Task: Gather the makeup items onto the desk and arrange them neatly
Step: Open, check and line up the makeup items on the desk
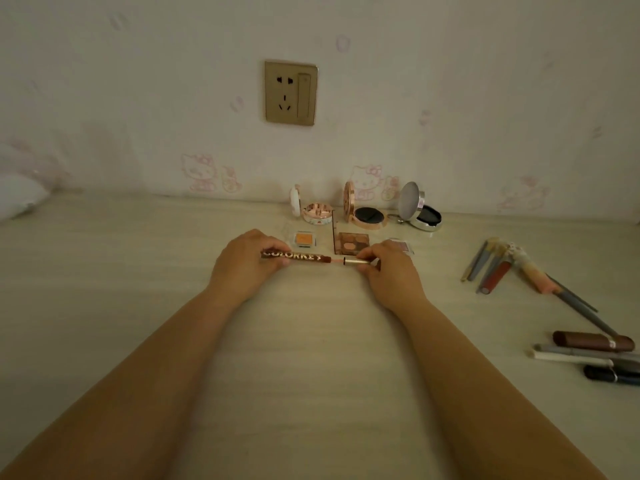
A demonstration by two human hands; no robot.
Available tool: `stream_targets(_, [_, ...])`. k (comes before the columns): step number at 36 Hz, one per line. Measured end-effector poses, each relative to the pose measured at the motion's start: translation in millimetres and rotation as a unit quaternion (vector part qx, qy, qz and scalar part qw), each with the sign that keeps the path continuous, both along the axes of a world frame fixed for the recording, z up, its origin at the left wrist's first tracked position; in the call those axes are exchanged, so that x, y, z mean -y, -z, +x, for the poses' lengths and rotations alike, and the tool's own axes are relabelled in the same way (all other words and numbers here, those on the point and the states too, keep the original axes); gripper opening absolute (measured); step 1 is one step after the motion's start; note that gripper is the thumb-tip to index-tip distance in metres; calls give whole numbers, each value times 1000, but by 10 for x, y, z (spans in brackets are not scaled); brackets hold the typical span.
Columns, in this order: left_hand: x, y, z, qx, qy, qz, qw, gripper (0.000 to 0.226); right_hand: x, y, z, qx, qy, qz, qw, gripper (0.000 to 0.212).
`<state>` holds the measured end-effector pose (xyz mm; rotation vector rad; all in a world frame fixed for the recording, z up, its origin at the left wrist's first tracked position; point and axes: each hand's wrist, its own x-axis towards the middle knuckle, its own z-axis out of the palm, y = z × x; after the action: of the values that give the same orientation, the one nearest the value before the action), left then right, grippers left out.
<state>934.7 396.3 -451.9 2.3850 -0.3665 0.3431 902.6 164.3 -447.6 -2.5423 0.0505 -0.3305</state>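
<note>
left hand [244,263], brown tube [294,257] lettered "COLORKEY"

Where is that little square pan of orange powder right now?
In the head view, the orange pan lies flat on the desk just beyond the left hand, in front of the round rose-gold compact and left of the eyeshadow palette.

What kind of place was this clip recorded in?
Probably a home bedroom or dressing corner: cartoon-cat wallpaper, a wall socket, and open makeup compacts on a pale desk.
</note>
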Motion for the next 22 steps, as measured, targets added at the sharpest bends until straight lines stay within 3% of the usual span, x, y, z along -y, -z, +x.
stream_targets(7, [14,58,65,-15,-10,38,999,20,-9,13,6,-3,12,-26,1000,20])
stream_targets(22, [17,73,102,-56,-18,25,998,19,-27,4,8,-6,21,-37,999,24])
